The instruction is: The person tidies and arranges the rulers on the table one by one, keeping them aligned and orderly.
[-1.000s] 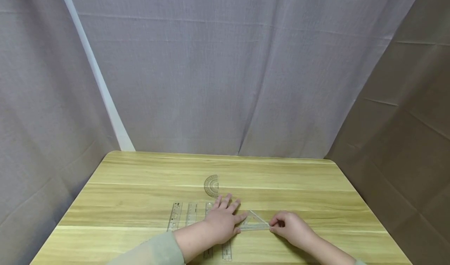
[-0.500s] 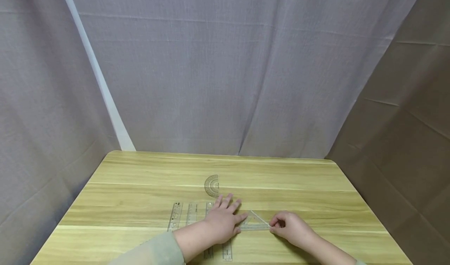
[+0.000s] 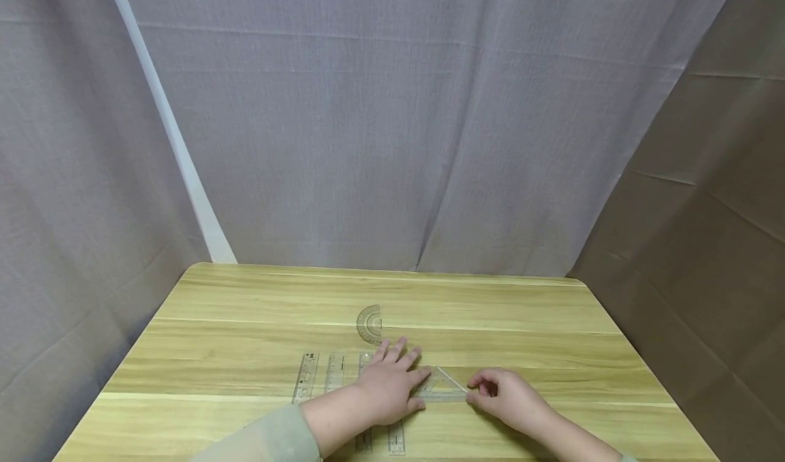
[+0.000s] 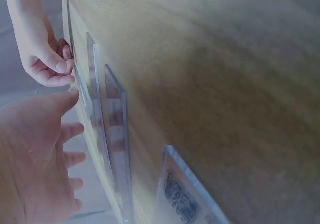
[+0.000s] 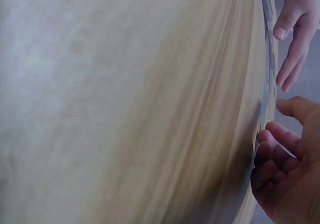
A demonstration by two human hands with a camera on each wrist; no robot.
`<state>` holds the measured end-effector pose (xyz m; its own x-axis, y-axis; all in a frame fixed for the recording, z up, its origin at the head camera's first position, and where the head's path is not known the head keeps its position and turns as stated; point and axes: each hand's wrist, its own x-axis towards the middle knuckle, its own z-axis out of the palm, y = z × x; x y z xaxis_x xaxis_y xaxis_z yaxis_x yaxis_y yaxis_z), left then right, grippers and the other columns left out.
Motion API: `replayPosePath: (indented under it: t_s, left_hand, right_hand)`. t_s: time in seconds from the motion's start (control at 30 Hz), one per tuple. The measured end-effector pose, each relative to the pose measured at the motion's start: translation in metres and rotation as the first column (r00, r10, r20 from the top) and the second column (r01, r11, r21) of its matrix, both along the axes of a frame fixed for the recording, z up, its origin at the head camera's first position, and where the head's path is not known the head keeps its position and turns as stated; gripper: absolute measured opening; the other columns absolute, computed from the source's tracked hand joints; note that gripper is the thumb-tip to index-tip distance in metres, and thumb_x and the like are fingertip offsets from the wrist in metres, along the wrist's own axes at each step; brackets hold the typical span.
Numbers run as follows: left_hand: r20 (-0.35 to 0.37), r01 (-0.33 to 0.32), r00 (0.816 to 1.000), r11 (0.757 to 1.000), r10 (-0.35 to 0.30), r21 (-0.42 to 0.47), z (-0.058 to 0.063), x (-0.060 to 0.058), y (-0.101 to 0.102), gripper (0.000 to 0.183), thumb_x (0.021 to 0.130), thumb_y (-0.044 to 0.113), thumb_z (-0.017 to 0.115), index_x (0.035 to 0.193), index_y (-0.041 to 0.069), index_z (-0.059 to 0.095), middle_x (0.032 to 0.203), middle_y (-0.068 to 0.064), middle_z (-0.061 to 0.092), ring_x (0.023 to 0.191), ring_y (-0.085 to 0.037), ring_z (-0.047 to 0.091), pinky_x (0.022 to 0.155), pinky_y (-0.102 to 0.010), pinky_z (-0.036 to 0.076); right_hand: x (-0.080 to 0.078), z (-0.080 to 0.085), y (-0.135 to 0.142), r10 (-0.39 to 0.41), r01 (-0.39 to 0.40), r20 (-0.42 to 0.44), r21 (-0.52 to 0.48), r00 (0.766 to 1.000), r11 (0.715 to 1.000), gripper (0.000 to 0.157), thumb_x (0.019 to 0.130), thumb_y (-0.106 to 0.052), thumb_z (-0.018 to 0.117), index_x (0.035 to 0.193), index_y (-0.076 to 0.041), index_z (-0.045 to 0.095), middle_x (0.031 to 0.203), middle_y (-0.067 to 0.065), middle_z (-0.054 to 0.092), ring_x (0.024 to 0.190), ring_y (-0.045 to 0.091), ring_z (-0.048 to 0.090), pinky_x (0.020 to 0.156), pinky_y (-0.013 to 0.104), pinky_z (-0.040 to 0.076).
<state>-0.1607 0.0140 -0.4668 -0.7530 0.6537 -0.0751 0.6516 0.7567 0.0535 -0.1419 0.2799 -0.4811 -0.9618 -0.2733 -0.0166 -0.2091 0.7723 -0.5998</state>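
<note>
A clear triangular set square lies flat on the table in the head view, its slanted edge facing right. My left hand rests with spread, straight fingers, thumb and index finger at the set square's left end. My right hand has curled fingers, with thumb and index finger at the right corner, pinching it. Beneath the left hand run two clear rulers, a left one and a right one, their middles hidden. In the right wrist view the right fingers curl close to the tabletop.
A clear protractor lies beyond the left fingertips. Two more clear rulers, a stencil ruler and a plain one, lie left of the hand, partly behind the forearm. Grey curtains surround the wooden table.
My right hand and the set square have shifted slightly to the left. The left thumb has moved slightly right over the set square's end; the rulers and protractor stay put.
</note>
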Motion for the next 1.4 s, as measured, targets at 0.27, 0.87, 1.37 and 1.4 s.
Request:
replayPosePath:
  t_s: [0.27, 0.87, 1.37, 1.4]
  left_hand:
    - [-0.027, -0.023, 0.999, 0.994, 0.027, 0.109, 0.005, -0.001, -0.009, 0.065, 0.096, 0.059, 0.049, 0.154, 0.030, 0.038, 0.161, -0.003, 0.029, 0.150, -0.032, 0.018, 0.120, -0.055, 0.013]
    - [-0.074, -0.155, 0.983, 0.972, 0.170, 0.176, 0.011, -0.001, -0.042, 0.068, 0.098, 0.063, 0.039, 0.157, 0.029, 0.030, 0.163, -0.004, 0.021, 0.151, -0.033, 0.009, 0.119, -0.056, 0.006]
    - [-0.087, -0.216, 0.967, 0.950, 0.240, 0.226, 0.015, 0.006, -0.072, 0.077, 0.096, 0.072, 0.024, 0.157, 0.026, 0.030, 0.164, -0.005, 0.021, 0.150, -0.035, 0.013, 0.119, -0.059, 0.008]
    - [-0.091, -0.221, 0.965, 0.949, 0.246, 0.226, 0.015, 0.006, -0.073, 0.077, 0.095, 0.072, 0.023, 0.157, 0.027, 0.030, 0.164, -0.005, 0.020, 0.150, -0.035, 0.013, 0.119, -0.059, 0.008]
  right_hand:
    - [0.000, 0.002, -0.005, 0.002, 0.002, -0.092, 0.044, 0.996, 0.999, 0.015, 0.090, -0.036, 0.073, 0.095, -0.022, 0.071, 0.079, -0.015, 0.054, 0.069, 0.000, 0.049, 0.059, 0.021, 0.045]
    - [-0.007, 0.005, -0.017, 0.115, -0.007, -0.373, 0.278, 0.921, 0.961, 0.052, 0.090, -0.047, 0.070, 0.133, -0.019, 0.062, 0.133, 0.003, 0.061, 0.122, 0.030, 0.057, 0.102, 0.056, 0.044]
    - [-0.014, 0.015, -0.028, 0.256, -0.089, -0.427, 0.372, 0.867, 0.924, 0.069, 0.092, -0.050, 0.066, 0.152, -0.023, 0.043, 0.161, 0.000, 0.029, 0.145, 0.032, 0.030, 0.117, 0.055, 0.023]
    - [-0.015, 0.015, -0.029, 0.261, -0.092, -0.427, 0.378, 0.866, 0.921, 0.070, 0.092, -0.051, 0.065, 0.152, -0.023, 0.042, 0.161, 0.000, 0.028, 0.145, 0.032, 0.030, 0.118, 0.053, 0.020]
